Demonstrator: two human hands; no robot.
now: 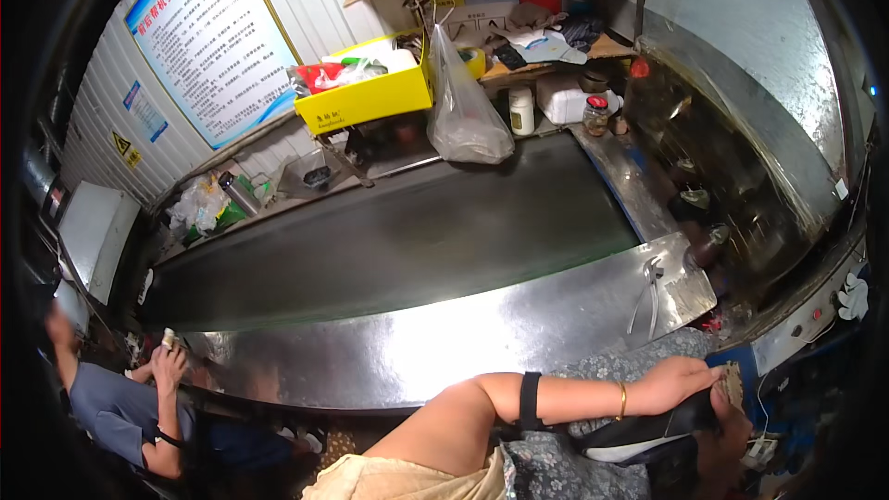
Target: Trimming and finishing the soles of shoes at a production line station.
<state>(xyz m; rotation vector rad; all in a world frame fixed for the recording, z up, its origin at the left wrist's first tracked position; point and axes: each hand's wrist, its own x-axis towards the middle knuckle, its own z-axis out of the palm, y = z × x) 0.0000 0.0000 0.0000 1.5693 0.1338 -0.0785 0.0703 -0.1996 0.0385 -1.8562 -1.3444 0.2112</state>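
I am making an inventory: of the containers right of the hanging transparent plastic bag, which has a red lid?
The small transparent jar, in front of the white plastic jug; neither that jug nor the white cylindrical bottle shows one.

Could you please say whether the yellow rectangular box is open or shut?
Open: the yellow box shows red and white items above its rim.

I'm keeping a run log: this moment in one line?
left hand: at tan piece; right hand: at its lower end; beyond: metal ledge, dark belt, yellow box
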